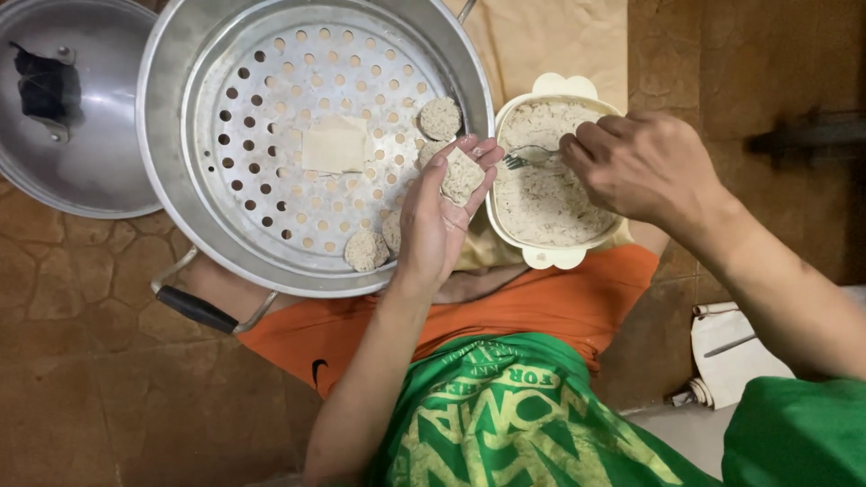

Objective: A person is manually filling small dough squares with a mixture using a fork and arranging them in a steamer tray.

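My left hand [435, 216] is cupped palm up over the right rim of a big metal steamer pot [171, 194] and holds a dumpling wrapper topped with beige filling [462, 176]. My right hand [642, 167] grips a fork [530, 158] whose tines rest in the minced filling of a cream plastic bowl [552, 257]. On the perforated steamer tray [271, 135] lie three formed dumplings [440, 118] along the right edge and one flat square wrapper [334, 144] near the middle.
The pot's metal lid [77, 171] lies upside down at the top left on the brown tiled floor. A black pot handle [194, 308] sticks out at the lower left. My lap in orange shorts [523, 311] is below the bowl. A white cloth [731, 352] lies at the right.
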